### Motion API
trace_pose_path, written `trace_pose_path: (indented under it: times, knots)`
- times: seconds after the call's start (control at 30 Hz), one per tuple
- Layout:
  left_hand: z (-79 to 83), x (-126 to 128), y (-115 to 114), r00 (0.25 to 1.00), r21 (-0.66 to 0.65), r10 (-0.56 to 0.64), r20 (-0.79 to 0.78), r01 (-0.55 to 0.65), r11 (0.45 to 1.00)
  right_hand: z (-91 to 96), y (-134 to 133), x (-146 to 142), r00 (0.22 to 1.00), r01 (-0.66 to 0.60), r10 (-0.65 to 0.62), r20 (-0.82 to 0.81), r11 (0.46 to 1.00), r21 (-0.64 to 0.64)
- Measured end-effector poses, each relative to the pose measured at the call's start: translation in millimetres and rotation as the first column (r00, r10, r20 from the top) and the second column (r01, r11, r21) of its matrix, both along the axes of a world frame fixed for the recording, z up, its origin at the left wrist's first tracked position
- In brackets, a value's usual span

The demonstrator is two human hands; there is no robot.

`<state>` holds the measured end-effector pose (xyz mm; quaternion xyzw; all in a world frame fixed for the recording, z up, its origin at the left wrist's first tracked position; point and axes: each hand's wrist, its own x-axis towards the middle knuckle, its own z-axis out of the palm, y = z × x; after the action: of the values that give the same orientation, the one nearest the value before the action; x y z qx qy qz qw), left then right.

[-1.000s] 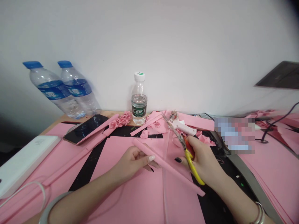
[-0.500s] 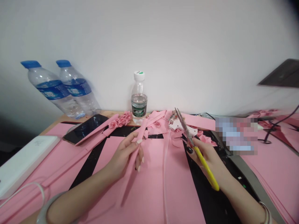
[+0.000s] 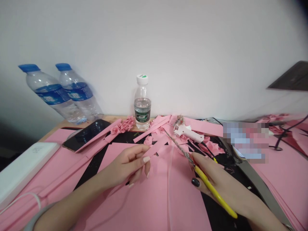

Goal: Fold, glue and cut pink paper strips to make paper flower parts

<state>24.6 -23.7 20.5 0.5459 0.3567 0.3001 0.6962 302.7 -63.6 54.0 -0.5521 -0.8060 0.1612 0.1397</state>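
Note:
Between the thumb and fingers of my left hand (image 3: pixel 130 165) is a strip of pink paper (image 3: pixel 157 147), slanting up to the right. My right hand (image 3: pixel 222 179) is closed around scissors (image 3: pixel 214 191) with yellow handles and stained metal blades. The blades point up and left, and their tips are near the far end of the strip. Under both hands lie large pink paper sheets (image 3: pixel 149 205). Just beyond the scissors rests a white glue gun (image 3: pixel 186 131) among pink paper scraps (image 3: pixel 211 146).
A small water bottle (image 3: pixel 142 109) stands at the wall, and two large blue-capped bottles (image 3: pixel 51 93) lean at the left. A phone (image 3: pixel 88 134), a white power bank (image 3: pixel 29 170) and folded paper roses (image 3: pixel 122 125) lie on the left. More pink sheets (image 3: pixel 284 173) are stacked right.
My left hand has turned the paper strip so that it points up and right. My right hand has come nearer me, and the scissor blades have swung down to the left.

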Motion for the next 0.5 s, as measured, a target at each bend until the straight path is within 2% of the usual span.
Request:
trace_pose_path:
  times: [0.1, 0.3, 0.5]
  knots:
    - [6.6, -4, 0, 0.993, 0.079, -0.031, -0.110, 0.040, 0.996, -0.7, -1, -2, 1.000, -0.020, 0.021, 0.002, 0.991, -0.130]
    - [15.2, -6, 1, 0.973, 0.187, -0.015, -0.232, 0.060, 0.980, -1.7, -2, -6, 0.999, 0.013, -0.019, -0.031, 0.983, -0.184]
    - [12.5, -5, -1, 0.948, 0.260, -0.066, -0.312, 0.152, 0.954, 1.7, -2, -12, 0.996, 0.003, -0.023, -0.084, 0.974, -0.228]
